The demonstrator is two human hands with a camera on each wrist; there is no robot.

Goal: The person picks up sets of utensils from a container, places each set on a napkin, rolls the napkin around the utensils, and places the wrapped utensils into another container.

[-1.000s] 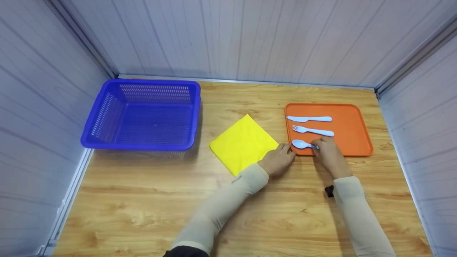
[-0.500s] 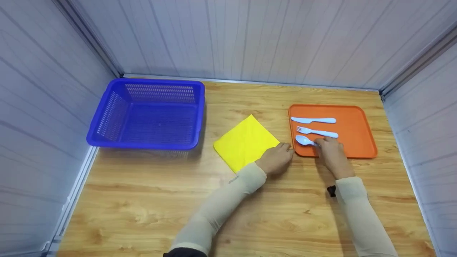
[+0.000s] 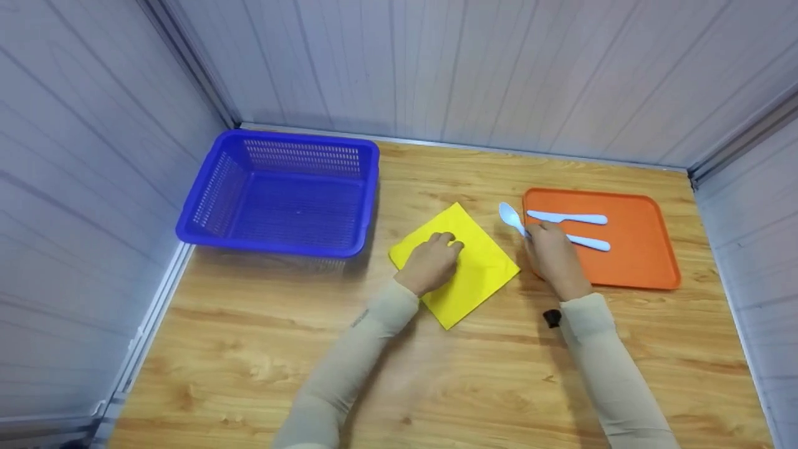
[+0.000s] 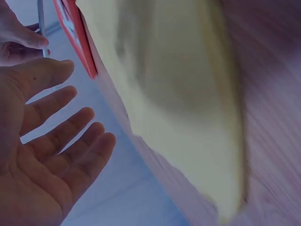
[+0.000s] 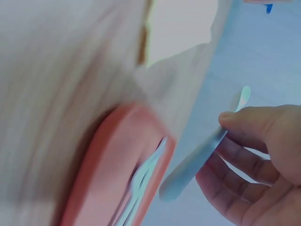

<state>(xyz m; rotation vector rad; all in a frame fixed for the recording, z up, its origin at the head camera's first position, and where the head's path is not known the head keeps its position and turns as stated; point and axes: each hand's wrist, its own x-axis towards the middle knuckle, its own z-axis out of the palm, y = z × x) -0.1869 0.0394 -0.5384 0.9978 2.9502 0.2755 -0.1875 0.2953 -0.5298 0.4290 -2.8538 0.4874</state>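
My right hand (image 3: 557,259) pinches a light blue spoon (image 3: 510,215) by its handle, over the left edge of the orange tray (image 3: 642,262). The right wrist view shows the spoon (image 5: 193,165) held between thumb and fingers, raised above the tray. On the tray lie a light blue knife (image 3: 580,218) and a fork (image 3: 589,242), whose tines are hidden behind my right hand. My left hand (image 3: 431,263) hovers over the yellow folded napkin (image 3: 477,274). Its fingers are loosely bent and hold nothing, as the left hand (image 4: 56,146) in the left wrist view confirms.
A blue plastic basket (image 3: 274,249) with slotted sides stands at the back left of the wooden table (image 3: 249,355). Pale panel walls (image 3: 474,68) enclose the table at the back and on both sides.
The right hand has lifted the spoon from the tray and carried it left, its bowl now past the tray's edge. My left hand has moved left from the tray's corner to over the napkin.
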